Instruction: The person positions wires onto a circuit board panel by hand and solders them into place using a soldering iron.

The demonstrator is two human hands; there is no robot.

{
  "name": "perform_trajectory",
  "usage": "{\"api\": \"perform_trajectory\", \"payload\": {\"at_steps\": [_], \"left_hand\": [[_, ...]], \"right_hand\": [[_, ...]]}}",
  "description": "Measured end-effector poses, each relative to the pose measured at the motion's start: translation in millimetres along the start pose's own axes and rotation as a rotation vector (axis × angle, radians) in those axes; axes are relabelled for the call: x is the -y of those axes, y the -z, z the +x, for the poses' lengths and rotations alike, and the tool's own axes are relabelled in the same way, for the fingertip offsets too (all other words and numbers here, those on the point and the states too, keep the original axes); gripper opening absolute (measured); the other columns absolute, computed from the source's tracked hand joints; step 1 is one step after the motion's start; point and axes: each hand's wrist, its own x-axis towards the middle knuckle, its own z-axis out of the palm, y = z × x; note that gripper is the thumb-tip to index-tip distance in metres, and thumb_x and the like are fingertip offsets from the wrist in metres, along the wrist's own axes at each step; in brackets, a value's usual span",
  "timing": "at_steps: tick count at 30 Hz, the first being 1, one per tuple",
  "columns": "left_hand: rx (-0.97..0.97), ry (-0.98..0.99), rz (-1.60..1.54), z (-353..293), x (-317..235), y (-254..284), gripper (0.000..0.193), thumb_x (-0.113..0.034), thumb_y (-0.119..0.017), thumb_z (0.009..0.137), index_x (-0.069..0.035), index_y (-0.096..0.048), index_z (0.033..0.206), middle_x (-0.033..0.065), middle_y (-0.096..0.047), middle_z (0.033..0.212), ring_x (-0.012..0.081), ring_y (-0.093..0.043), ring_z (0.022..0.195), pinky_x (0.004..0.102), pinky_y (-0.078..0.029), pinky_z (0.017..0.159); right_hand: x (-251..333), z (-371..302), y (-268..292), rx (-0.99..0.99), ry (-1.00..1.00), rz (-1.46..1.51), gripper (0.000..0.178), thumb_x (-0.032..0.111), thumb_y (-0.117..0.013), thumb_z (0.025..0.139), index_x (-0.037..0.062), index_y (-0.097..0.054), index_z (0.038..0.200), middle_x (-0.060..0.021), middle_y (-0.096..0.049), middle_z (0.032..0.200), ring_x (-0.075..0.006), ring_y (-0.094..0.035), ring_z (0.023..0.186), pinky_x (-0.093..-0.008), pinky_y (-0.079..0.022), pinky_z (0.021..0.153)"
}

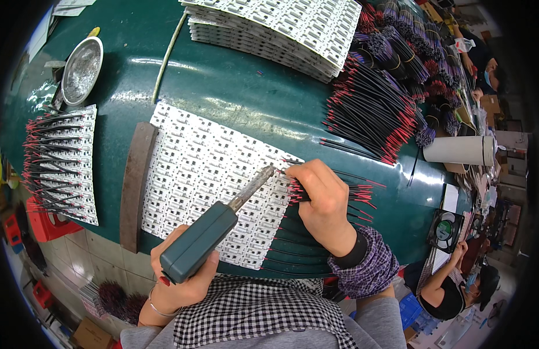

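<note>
My left hand (181, 294) is wrapped around a soldering gun (198, 243) with a boxy dark green body. Its grey tip reaches the upper right edge of a white circuit board panel (205, 168), close to my right fingertips. My right hand (325, 203) is closed in a pinch at that edge, on a black wire with red ends; the fingers partly hide it. More black wires (298, 247) run out from the panel's right edge, some under my right hand. A brown metal bar (137, 186) lies along the panel's left edge.
Far right lies a heap of loose black wires (368, 110) beside bundled ones (391, 52). A stack of white panels (275, 29) stands at the back. To the left are a wired panel (86, 166) and a metal dish (83, 70). A co-worker (447, 291) sits at right, near a small fan (444, 230).
</note>
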Motion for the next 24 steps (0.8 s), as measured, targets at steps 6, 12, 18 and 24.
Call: {"api": "perform_trajectory", "payload": {"at_steps": [6,12,18,24], "left_hand": [[-0.046,-0.016,-0.094,5,-6,-4,0.019,0.005,-0.073,0.072,0.008,-0.071,0.091,0.0156,-0.065,0.081,0.0224,-0.063,0.064,0.0308,-0.049,0.056],[0.024,0.011,-0.024,6,-10,2,0.017,0.004,-0.073,0.073,0.007,-0.070,0.090,0.0143,-0.065,0.079,0.0216,-0.062,0.064,0.0315,-0.049,0.056],[-0.075,0.126,-0.098,-8,-5,1,0.024,-0.001,-0.077,0.072,0.006,-0.073,0.095,0.0147,-0.069,0.083,0.0233,-0.067,0.067,0.0326,-0.054,0.060],[-0.158,-0.039,-0.061,-7,2,1,0.026,-0.004,-0.079,0.074,0.006,-0.073,0.097,0.0135,-0.071,0.083,0.0207,-0.068,0.064,0.0315,-0.054,0.060]], "right_hand": [[-2,2,0,0.012,-0.019,0.061,0.035,-0.017,-0.063,0.063,0.0016,-0.066,0.093,-0.0094,-0.059,0.083,-0.0283,-0.064,0.074,-0.0388,-0.050,0.058],[-3,2,2,0.016,-0.013,0.067,0.036,-0.018,-0.063,0.063,0.0013,-0.066,0.093,-0.0095,-0.059,0.083,-0.0284,-0.064,0.076,-0.0389,-0.051,0.059],[0,0,4,0.039,-0.006,0.070,0.036,-0.017,-0.064,0.063,0.0004,-0.066,0.095,-0.0105,-0.060,0.085,-0.0290,-0.064,0.080,-0.0389,-0.052,0.064],[4,-9,15,0.026,-0.004,0.122,0.057,-0.015,-0.066,0.058,0.0011,-0.071,0.112,-0.0099,-0.060,0.089,-0.0288,-0.062,0.086,-0.0356,-0.052,0.071]]}}
